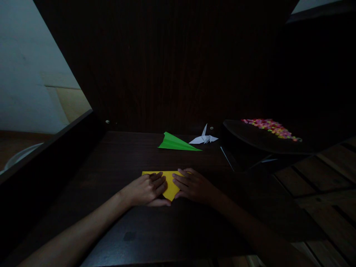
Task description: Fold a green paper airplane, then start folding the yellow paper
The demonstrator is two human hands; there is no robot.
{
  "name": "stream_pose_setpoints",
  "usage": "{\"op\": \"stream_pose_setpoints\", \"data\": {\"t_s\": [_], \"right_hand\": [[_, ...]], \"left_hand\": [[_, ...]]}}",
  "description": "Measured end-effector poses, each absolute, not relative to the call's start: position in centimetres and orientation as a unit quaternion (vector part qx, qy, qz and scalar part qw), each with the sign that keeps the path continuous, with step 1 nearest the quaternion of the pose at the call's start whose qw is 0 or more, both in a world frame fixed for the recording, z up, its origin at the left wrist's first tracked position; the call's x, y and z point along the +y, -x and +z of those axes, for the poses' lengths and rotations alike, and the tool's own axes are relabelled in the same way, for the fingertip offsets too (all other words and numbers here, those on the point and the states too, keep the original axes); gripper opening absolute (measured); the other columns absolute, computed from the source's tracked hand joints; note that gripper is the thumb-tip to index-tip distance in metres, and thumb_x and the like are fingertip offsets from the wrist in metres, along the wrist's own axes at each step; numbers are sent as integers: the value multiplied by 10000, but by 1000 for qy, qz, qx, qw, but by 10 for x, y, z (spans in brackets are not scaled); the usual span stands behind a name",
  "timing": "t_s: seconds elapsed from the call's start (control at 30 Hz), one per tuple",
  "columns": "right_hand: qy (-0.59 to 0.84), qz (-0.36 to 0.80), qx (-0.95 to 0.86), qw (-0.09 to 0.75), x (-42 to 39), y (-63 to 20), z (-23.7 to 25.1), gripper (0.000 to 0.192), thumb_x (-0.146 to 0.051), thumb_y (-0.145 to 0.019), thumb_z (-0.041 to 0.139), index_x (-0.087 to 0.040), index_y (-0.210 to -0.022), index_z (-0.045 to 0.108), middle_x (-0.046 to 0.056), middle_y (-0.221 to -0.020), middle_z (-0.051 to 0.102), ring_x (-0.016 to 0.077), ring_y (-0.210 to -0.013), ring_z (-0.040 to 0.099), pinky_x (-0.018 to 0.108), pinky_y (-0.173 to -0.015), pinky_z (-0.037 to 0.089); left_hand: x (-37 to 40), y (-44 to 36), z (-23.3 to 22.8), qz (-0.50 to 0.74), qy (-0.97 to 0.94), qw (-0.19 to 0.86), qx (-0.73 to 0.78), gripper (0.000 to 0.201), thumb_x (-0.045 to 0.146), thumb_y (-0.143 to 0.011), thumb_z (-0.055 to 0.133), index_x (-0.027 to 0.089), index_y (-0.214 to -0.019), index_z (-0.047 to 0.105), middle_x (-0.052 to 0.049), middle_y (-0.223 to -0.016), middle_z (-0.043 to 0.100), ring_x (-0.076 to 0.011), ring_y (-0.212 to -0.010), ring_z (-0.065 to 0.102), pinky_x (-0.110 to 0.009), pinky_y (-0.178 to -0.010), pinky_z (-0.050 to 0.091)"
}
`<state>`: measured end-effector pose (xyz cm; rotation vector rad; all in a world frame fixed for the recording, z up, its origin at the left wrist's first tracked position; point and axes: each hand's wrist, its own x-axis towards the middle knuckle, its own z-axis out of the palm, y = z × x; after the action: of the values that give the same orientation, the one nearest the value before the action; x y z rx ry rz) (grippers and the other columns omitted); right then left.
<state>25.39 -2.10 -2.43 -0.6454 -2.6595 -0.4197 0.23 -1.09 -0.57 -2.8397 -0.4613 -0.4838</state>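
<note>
A folded piece of yellow paper (170, 191) lies on the dark wooden tabletop, its straight edge away from me and a pointed corner toward me. Over its left part rests my left hand (151, 190), fingers laid on the sheet and slightly bent, thumb by the near corner. My right hand (191, 186) lies across the right part, with its fingers stretched over the paper and its thumb near the same corner. Both hands press from above, and they cover much of the sheet. Beyond them are a green paper plane (178, 142) and a white origami crane (204, 138).
A dark upright panel (167, 66) closes off the back. On the right, a dark curved ledge (250, 139) bears a strip of pink, red and yellow beads or flowers (272, 128). A low dark side board (52, 148) runs along the left. Slatted wood (319, 178) shows at right.
</note>
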Motion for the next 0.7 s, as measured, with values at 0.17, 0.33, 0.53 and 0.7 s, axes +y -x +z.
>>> {"op": "stream_pose_setpoints", "data": {"t_s": [0.17,0.33,0.53,0.7], "right_hand": [[223,-166,-942,188,-21,-253,-24,416,-461,-911,552,-115,-1117,654,124,-1196,672,311,-1104,600,449,-900,495],[246,-132,-937,209,-21,-251,-24,375,-413,-917,567,-126,-1145,645,127,-1181,680,307,-1090,617,455,-876,501],[269,-67,-926,258,-20,-250,-19,317,-353,-932,555,-136,-1146,646,128,-1144,700,278,-1050,657,429,-854,517],[304,29,-902,305,-18,-256,-17,436,-402,-888,612,-183,-1263,577,119,-1149,700,256,-1032,669,429,-888,511]], "left_hand": [[-11,0,-3,-152,972,81,-160,543,545,-922,453,64,-1104,629,-195,-1041,715,-320,-1012,676,-370,-747,574],[-10,3,1,-176,968,43,-174,544,522,-911,475,73,-1193,593,-188,-1071,710,-308,-1015,674,-397,-772,573],[-2,4,-3,-179,963,58,-192,325,246,-938,435,90,-1168,604,-175,-1072,710,-256,-937,697,-354,-744,579],[1,3,-4,-199,956,40,-211,309,217,-951,416,103,-1167,606,-161,-1024,718,-232,-867,704,-348,-724,589]]}}
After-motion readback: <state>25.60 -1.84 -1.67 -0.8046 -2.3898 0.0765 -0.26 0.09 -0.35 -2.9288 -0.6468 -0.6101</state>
